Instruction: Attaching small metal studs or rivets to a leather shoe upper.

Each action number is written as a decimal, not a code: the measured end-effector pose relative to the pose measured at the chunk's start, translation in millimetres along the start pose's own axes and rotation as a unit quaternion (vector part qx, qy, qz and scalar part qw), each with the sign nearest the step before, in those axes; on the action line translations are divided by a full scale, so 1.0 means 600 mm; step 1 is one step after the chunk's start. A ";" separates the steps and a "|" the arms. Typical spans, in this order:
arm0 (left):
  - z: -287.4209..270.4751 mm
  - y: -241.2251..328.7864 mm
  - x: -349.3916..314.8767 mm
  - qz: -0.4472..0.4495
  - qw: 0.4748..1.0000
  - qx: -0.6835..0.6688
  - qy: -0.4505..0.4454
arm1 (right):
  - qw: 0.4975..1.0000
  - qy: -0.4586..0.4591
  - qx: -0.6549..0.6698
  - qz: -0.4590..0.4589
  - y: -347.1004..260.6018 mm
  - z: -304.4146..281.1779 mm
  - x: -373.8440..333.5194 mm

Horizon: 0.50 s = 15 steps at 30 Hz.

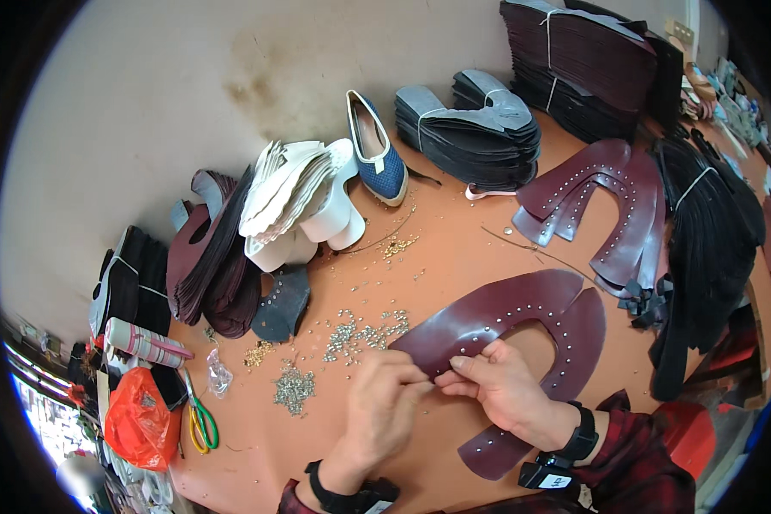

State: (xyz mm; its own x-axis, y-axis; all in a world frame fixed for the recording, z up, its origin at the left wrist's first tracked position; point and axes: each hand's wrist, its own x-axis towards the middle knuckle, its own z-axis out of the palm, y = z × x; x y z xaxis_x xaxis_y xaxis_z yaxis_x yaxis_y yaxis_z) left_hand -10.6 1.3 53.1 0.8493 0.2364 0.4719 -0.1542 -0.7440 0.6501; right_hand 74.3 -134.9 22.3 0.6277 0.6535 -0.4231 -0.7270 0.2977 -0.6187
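Observation:
A maroon leather shoe upper (527, 298), curved like a horseshoe, lies in front of me with silver studs along its inner edge. My right hand (507, 387) pinches its left end between thumb and fingers, close to the studs. Right beside that end, my left hand (384, 404) has its fingertips pressed together, almost meeting the right fingers. Whatever it pinches is too small or hidden to make out. Loose silver studs (355, 336) are scattered just beyond my left hand, with a denser pile (294, 391) to its left.
Studded maroon uppers (634, 201) lie at the right, near hanging black pieces (709, 227). Bundled leather stacks (467, 128), a blue shoe (380, 163) and white shoe parts (295, 193) line the wall. Scissors (200, 421) and a red plastic bag (141, 420) are at the left.

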 end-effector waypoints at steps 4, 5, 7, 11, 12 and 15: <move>0.019 -0.010 -0.001 0.022 0.999 -0.012 -0.022 | 0.999 -0.033 0.023 0.004 -0.004 0.004 -0.005; 0.018 -0.014 -0.002 0.019 0.999 -0.014 -0.021 | 0.998 -0.041 0.032 0.017 -0.004 0.007 -0.007; 0.019 -0.015 -0.004 0.008 0.999 -0.033 -0.023 | 0.999 -0.034 0.028 0.016 -0.002 0.007 -0.010; 0.018 -0.016 0.000 0.016 0.999 -0.042 -0.027 | 0.994 -0.100 -0.035 0.010 -0.005 -0.003 -0.010; 0.019 -0.020 -0.002 0.014 0.999 -0.042 -0.029 | 0.995 -0.099 -0.033 0.012 -0.006 -0.002 -0.011; 0.017 -0.022 -0.006 0.027 0.998 -0.029 -0.044 | 0.986 -0.083 -0.142 0.017 -0.005 0.005 -0.018</move>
State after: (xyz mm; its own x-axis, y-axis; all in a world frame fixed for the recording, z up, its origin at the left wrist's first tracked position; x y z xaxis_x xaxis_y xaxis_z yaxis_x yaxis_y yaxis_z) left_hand -6.2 3.8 36.6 0.8793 0.1396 0.4553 -0.2279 -0.7161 0.6597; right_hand 68.9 -140.8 31.1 0.5325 0.7717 -0.3477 -0.6257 0.0822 -0.7757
